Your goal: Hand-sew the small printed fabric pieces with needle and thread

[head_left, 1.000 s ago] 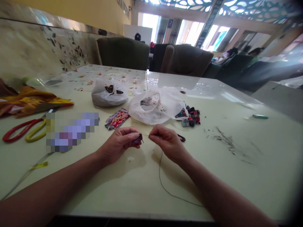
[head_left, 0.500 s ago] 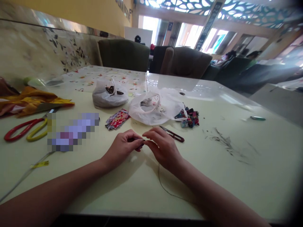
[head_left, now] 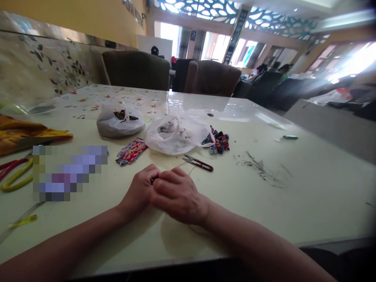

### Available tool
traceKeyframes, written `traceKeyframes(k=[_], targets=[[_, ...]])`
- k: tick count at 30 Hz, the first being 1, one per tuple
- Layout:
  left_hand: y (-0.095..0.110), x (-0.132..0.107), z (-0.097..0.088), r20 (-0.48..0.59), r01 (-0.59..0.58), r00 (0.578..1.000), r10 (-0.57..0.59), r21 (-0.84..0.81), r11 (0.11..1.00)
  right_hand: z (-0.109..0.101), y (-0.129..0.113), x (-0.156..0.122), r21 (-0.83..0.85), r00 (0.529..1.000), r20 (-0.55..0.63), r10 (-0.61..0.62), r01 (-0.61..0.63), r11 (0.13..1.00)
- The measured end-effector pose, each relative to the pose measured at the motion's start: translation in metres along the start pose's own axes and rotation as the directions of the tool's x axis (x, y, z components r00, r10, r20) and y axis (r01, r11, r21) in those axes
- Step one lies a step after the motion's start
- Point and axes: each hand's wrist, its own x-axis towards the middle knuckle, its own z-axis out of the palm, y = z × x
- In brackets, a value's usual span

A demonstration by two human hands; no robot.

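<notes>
My left hand [head_left: 141, 188] is closed around a small dark piece [head_left: 153, 180], of which only a sliver shows. Over its fingertips lies my right hand [head_left: 178, 196], fingers curled and pressed in, slightly blurred; what they pinch is hidden. A thin thread [head_left: 196, 230] curves out on the table below my right wrist. Just beyond the right hand rest dark red thread snips [head_left: 199, 163], blades toward the left. A strip of red and grey patterned fabric [head_left: 132, 151] lies past my left hand.
Two white plastic bags [head_left: 120, 127] stand across the table [head_left: 264, 211], with dark patterned scraps [head_left: 219, 141] beside the right one. Loose thread ends [head_left: 261, 168] and a green lighter-like object [head_left: 290, 137] lie right. Scissors [head_left: 20, 178], a blurred-out item [head_left: 70, 172] and yellow cloth [head_left: 35, 133] are left.
My right hand has come in over the left hand's fingertips and now covers most of the dark piece. The view has swung toward the right.
</notes>
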Motion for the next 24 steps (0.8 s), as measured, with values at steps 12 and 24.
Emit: traceKeyframes(k=[12, 24], targets=[[-0.028, 0.015, -0.011, -0.107, 0.225, 0.951, -0.289, -0.4, 0.889, -0.054, 0.029, 0.004, 0.956, 0.593, -0.058, 0.803, -0.2, 0.217], [-0.035, 0.028, -0.029, -0.328, 0.064, 0.927, -0.182, -0.342, 0.938, -0.134, 0.133, -0.075, 0.379, -0.065, -0.91, 0.409, -0.529, 0.759]])
